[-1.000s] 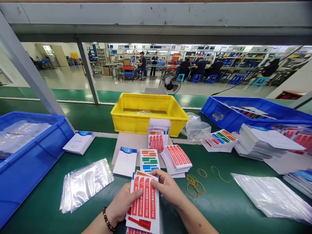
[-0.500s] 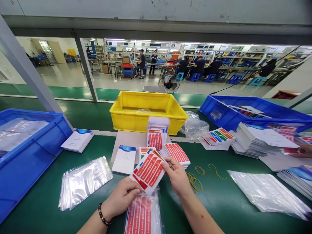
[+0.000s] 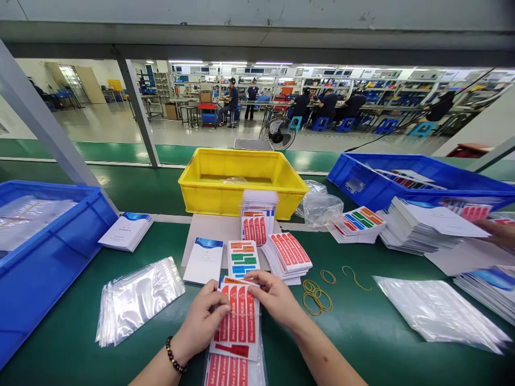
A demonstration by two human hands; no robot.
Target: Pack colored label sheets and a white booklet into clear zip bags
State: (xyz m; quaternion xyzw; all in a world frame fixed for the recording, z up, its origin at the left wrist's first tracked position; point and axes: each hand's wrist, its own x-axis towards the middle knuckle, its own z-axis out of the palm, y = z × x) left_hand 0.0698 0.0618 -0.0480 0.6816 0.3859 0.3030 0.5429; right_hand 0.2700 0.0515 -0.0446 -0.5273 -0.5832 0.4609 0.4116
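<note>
Between my hands is a small set of red-and-white label sheets (image 3: 240, 316), upright along the bench, with blue and orange sheet edges showing behind the top one. My left hand (image 3: 207, 316) grips its left edge, thumb on the front. At the upper right corner, my right hand (image 3: 277, 300) pinches the same set. Beneath lies a clear plastic bag (image 3: 259, 370) with more red labels in it. Just beyond are a multicoloured label sheet (image 3: 243, 258), a white booklet stack (image 3: 204, 261) with a blue top, and a stack of red label sheets (image 3: 287, 254).
A yellow bin (image 3: 243, 198) stands behind, with blue bins at left (image 3: 52, 257) and right (image 3: 402, 182). Clear bags (image 3: 139, 297) lie left, more bags (image 3: 438, 311) right. Rubber bands (image 3: 316, 297) lie near my right arm. Another person's hand (image 3: 502, 233) is by the right-hand booklets (image 3: 434, 225).
The label sheets have swung from a tilt to straight and come down over the bag. Both hands moved lower with them. The other person's hand at far right has shifted to the booklets.
</note>
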